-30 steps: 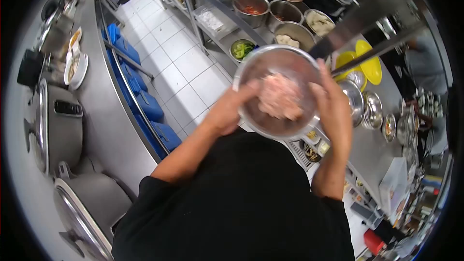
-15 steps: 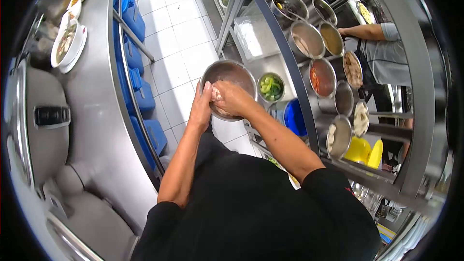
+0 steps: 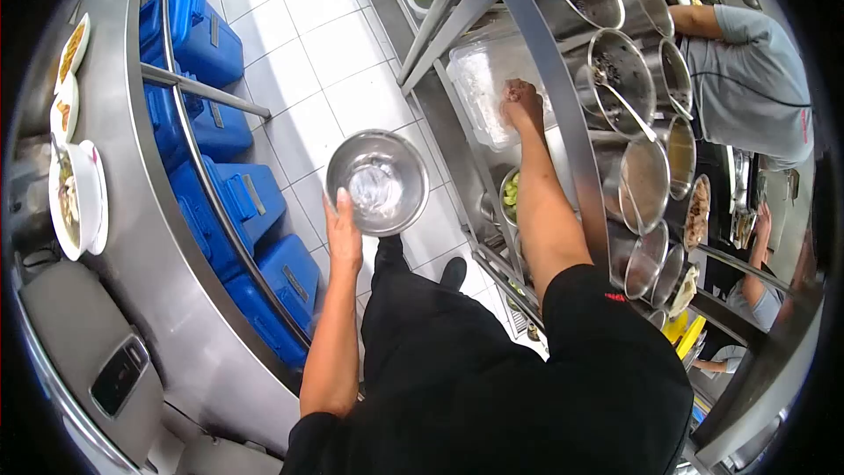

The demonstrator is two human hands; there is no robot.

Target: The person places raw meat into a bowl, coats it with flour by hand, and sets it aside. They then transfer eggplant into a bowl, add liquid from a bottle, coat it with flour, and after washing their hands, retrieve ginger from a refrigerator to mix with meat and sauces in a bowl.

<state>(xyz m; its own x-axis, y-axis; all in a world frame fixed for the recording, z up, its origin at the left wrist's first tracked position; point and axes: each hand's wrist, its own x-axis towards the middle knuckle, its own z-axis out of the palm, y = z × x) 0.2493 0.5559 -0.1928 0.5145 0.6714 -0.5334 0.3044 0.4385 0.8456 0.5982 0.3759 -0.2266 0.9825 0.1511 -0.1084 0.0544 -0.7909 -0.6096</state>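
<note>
My left hand (image 3: 344, 233) grips the near left rim of a round metal bowl (image 3: 404, 185), its thumb over the edge. The bowl hangs above the tiled floor and holds no food that I can make out. Out to the right, my right hand (image 3: 522, 104) is closed around pale pink, meat-like pieces (image 3: 512, 91). It is over a clear plastic tray (image 3: 479, 79) on the lower shelf of the metal rack. A small bowl of green vegetables (image 3: 511, 193) sits just nearer to me, partly hidden by my right forearm.
Metal pots (image 3: 620, 79) line the rack's upper shelf at right. Beyond it stands a co-worker in a grey shirt (image 3: 756, 79). Blue bins (image 3: 215, 127) are under the left counter (image 3: 167, 237), which bears white dishes of food (image 3: 97, 189). A rack post (image 3: 563, 79) crosses near my right arm.
My right hand has left the bowl and reached right over the plastic tray, carrying the pale pieces. My left hand still holds the bowl, now visibly without the food. The view has shifted.
</note>
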